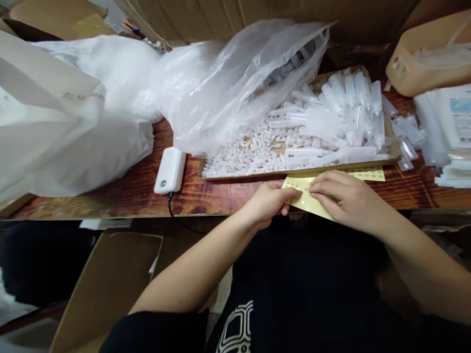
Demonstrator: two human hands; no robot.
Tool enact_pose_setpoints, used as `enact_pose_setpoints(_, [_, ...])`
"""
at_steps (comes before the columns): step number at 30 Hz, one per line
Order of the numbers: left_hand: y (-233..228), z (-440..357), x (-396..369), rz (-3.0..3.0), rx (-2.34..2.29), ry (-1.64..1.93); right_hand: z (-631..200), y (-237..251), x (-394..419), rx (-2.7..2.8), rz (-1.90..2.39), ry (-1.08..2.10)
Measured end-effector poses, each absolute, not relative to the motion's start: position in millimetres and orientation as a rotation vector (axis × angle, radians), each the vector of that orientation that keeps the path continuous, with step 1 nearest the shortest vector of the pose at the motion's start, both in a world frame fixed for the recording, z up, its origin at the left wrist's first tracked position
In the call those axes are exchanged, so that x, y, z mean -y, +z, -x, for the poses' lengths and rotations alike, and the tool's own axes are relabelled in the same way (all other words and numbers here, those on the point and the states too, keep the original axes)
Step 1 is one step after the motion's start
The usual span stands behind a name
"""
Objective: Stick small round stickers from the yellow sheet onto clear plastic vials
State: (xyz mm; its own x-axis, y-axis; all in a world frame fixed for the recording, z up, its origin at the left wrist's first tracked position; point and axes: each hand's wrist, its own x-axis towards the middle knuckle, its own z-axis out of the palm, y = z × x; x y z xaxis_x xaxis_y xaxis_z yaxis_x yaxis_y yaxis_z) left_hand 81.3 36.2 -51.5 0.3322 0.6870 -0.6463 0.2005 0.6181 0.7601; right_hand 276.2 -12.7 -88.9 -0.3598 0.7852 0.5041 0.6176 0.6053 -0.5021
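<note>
A yellow sheet (307, 195) with rows of small dots lies at the table's near edge, hanging slightly over it. My left hand (268, 202) pinches the sheet's left end between thumb and fingers. My right hand (348, 198) rests on top of the sheet, fingertips pressed on its dotted surface. Just beyond both hands stands a shallow cardboard tray (393, 147) filled with several small white plastic caps (243, 154) and clear plastic tubes (349, 98).
A clear plastic bag (235, 83) droops over the tray's left part. A white power bank (170, 170) with a cable lies left of the tray. White bags (55, 127) fill the left. Packets (451, 127) and a cardboard box (412, 63) sit right; an open carton (106, 284) below.
</note>
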Motion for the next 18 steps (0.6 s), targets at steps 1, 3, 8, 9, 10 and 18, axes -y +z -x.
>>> enact_pose_setpoints(1, [-51.4,-82.8,-37.0,-0.896,-1.237,0.362,-276.0,-89.6,12.9,2.091,1.117,0.298])
enact_pose_setpoints(3, [-51.1,-85.7,-38.8,-0.888,-1.285,0.323,-276.5,-89.6,14.1,2.087,1.159,0.320])
enact_pose_setpoints(8, [-49.6,-91.6,-38.5,-0.790,-1.287,0.303,-276.3,-86.2,17.8,2.109,1.272,0.324])
enact_pose_setpoints(9, [-49.7,-92.4,-37.5,-0.769,-1.274,0.311,-275.7,-86.1,18.3,2.109,1.289,0.308])
enact_pose_setpoints(10, [-50.2,-93.1,-36.5,-0.755,-1.264,0.320,-275.2,-86.3,18.6,2.111,1.304,0.293])
enact_pose_setpoints(18, [-58.7,-95.5,-31.6,-0.759,-1.253,0.367,-274.2,-88.3,15.7,2.095,1.408,0.326])
